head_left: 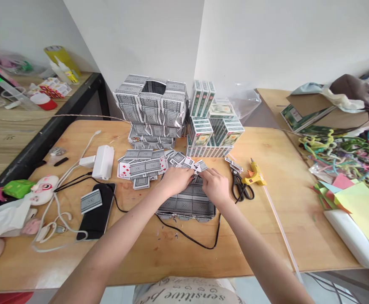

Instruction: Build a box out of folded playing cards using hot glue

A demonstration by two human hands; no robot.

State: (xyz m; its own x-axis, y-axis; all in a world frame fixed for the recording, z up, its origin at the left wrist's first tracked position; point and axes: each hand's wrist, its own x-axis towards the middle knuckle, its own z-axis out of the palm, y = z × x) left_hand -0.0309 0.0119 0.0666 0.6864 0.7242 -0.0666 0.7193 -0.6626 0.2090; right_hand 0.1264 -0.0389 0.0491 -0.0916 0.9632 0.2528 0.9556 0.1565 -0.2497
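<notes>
A shallow tray made of grey-backed playing cards lies on the table in front of me. My left hand is over its far left part, fingers closed near a card. My right hand is at its far right part, its fingers bent round the edge. Between the two hands a white card with black marks shows its face; the fingertips are partly hidden. Behind the hands, loose cards lie in an overlapping heap. A taller box built of cards stands at the back.
Boxed card decks are stacked at the back. Black scissors and a yellow glue gun lie on the right. A black cable loops before the tray. On the left are a phone and a white adapter.
</notes>
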